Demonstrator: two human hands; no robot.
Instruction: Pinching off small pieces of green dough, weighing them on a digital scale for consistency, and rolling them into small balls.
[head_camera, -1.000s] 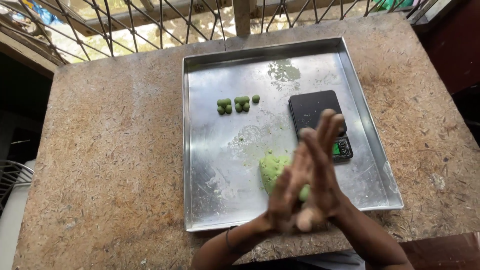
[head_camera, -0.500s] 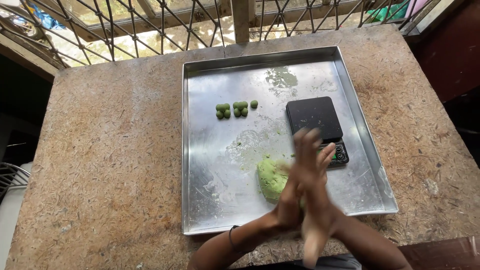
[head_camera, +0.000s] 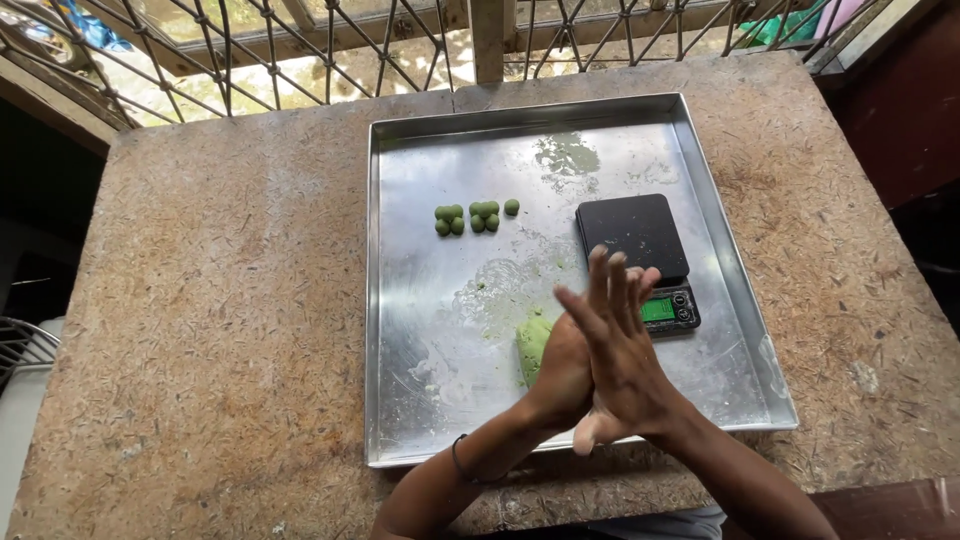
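Dough lump (head_camera: 533, 345), pale green, lies on the metal tray (head_camera: 420, 420) just left of and partly behind the two hands, not touched by any fingertip. Right hand (head_camera: 622, 370) and left hand (head_camera: 562, 375) are pressed palm to palm above the tray's near edge, fingers (head_camera: 600, 285) straight and slightly fanned; whether anything sits between the palms I cannot tell. Counted: one lump, seven small green balls (head_camera: 475, 216) clustered far left on the tray, one black scale (head_camera: 634, 235) far right of the hands.
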